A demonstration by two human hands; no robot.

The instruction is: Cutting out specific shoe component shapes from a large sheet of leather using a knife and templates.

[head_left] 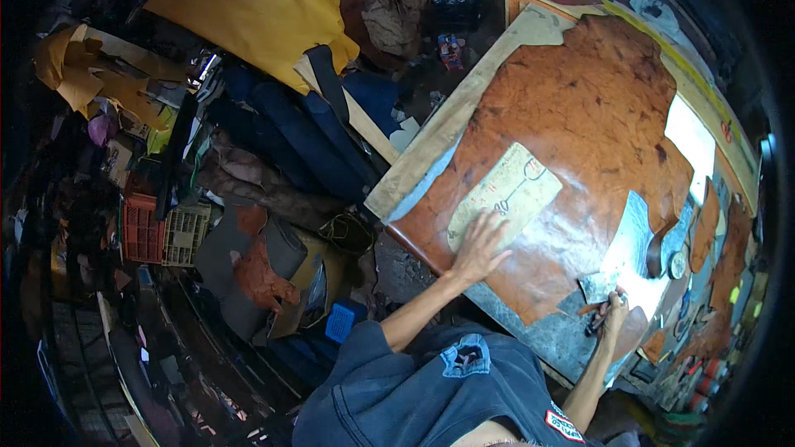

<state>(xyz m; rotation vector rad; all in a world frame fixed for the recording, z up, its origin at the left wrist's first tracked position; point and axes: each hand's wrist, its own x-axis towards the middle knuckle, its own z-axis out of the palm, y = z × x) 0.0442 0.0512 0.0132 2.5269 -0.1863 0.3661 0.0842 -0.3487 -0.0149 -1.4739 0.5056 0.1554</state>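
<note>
Brown leather hide (588, 99) over bench (457, 116); pale pattern board (522, 186) on its near-left part. Presses board with left grip (482, 250), fingers spread; holds small dark tool (591, 323), kind unclear, in right grip (614, 314) past hide's near edge. Laying apparently done; cutting seemingly left, no outline visible.

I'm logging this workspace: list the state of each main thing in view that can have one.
Large mottled brown leather hide: spread out.
Flat tan template with red and dark markings: lying on the brown hide.
Left hand: fingers spread, resting on the template.
Right hand: fingers curled; whether its grip holds anything is unclear.
Large yellow leather hide: draped, not rolled.
</note>
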